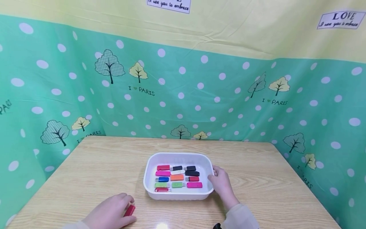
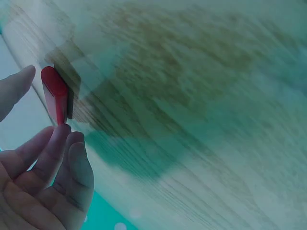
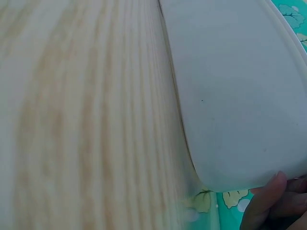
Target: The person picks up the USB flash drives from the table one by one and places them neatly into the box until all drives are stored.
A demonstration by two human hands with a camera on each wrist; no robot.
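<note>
On the wooden table, my left hand (image 1: pixel 110 211) is at a red USB stick (image 1: pixel 130 210), which lies between its thumb and fingers. In the left wrist view the fingertips (image 2: pixel 63 128) meet one end of the red stick, while the thumb stands apart from it. A white plastic tub (image 1: pixel 179 196) sits ahead, and my right hand (image 1: pixel 221 183) grips its right rim, thumb over the edge. Inside it, USB sticks in red, pink, black, white, blue, orange and green lie in rows. From the right wrist view only the tub's outer wall (image 3: pixel 240 96) shows, hiding the sticks.
The wood-grain table (image 1: pixel 108 168) extends around the tub on all sides. Behind it and at both sides hangs a green and yellow printed curtain (image 1: pixel 200 105) with dots and trees. A bright light reflection lies at the table's front.
</note>
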